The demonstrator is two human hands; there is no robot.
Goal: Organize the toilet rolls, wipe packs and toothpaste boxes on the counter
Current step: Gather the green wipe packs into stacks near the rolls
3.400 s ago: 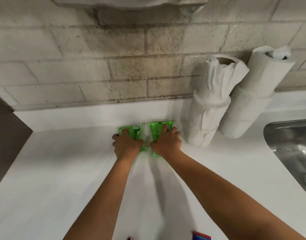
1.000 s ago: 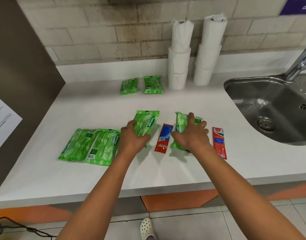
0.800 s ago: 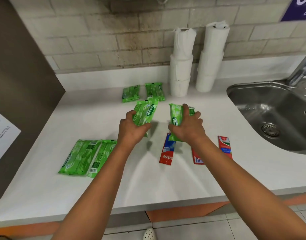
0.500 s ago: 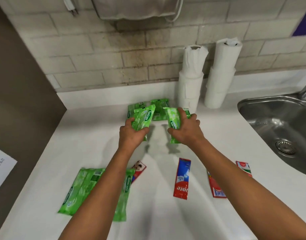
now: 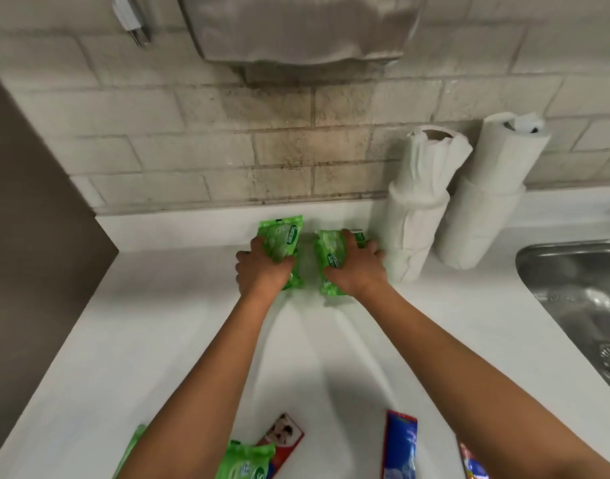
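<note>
From the head view, both hands reach to the back of the white bench (image 5: pixel 179 340), near the tiled wall. The left hand (image 5: pixel 262 271) has its grip curled round a green wipe pack (image 5: pixel 282 236); the right hand (image 5: pixel 357 267) grips a second pack (image 5: pixel 329 252) just beside it. Whether other packs lie beneath them I cannot tell. Right of the packs stand two stacks of toilet rolls (image 5: pixel 417 216), the nearer just beside the right hand. At the near edge lie toothpaste boxes (image 5: pixel 400 447) and more green packs (image 5: pixel 241 461). A steel sink (image 5: pixel 579 288) sits at the right.
</note>
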